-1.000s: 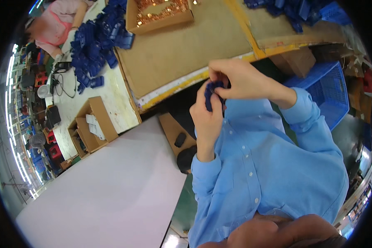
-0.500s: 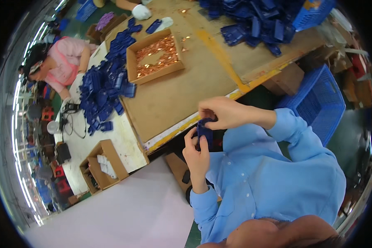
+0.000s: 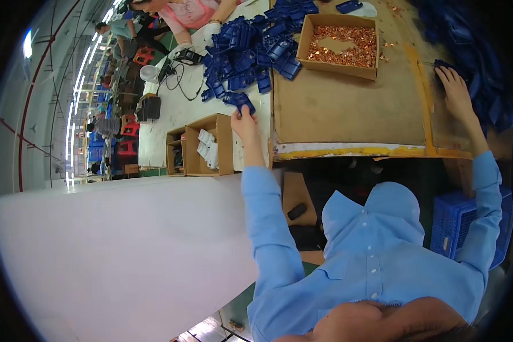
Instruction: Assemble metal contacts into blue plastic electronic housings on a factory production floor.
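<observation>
My left hand (image 3: 245, 124) reaches forward over the white table and pinches a dark blue plastic part (image 3: 239, 101) at the near edge of a heap of blue plastic parts (image 3: 236, 45). Far to the right, my right hand (image 3: 455, 90) lies with fingers stretched out and apart. Its fingertips touch a blue part at the edge of a second heap of blue parts (image 3: 484, 62); what is under the fingers is partly hidden. Between my hands, a cardboard tray (image 3: 347, 69) holds many small copper-coloured pieces.
A brown board with a yellow-taped front edge (image 3: 347, 151) covers the bench. On the white table stand a cardboard box (image 3: 225, 145) with white items and a black device (image 3: 148, 107) with cables. A blue crate (image 3: 447, 225) sits low at right. Another person (image 3: 194, 14) works across the table.
Both hands were together on one blue part before my body. They have parted: the left moved forward-left with a part, the right out to the right-hand heap. The view has turned.
</observation>
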Tool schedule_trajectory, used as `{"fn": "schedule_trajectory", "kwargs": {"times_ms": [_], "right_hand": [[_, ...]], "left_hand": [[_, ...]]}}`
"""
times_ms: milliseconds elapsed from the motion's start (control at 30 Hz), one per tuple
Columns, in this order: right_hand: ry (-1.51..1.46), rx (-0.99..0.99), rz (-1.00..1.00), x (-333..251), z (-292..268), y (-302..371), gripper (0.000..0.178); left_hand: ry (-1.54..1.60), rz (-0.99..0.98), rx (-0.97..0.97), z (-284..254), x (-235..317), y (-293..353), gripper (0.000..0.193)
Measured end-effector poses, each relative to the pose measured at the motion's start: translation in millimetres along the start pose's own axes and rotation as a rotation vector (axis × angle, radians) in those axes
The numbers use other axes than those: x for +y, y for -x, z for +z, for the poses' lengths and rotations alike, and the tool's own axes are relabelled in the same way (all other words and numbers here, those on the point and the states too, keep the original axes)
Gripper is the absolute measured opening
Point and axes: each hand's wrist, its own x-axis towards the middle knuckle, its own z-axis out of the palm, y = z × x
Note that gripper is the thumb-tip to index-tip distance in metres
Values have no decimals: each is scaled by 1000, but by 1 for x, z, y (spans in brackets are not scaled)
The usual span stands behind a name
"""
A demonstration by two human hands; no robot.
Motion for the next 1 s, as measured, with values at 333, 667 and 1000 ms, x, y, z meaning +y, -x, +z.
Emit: {"fn": "schedule_trajectory", "kwargs": {"times_ms": [333,667,1000], "right_hand": [[-245,198,-111,-9,-34,-12,58],[-1063,54,-118,-185,-103,0,44],[-890,-271,-328,-244,-102,-32,41]], "left_hand": [[-372,508,160,15,4,-78,59],[-197,625,-773,63,45,225,48],[138,30,-662,23,19,245,32]]}}
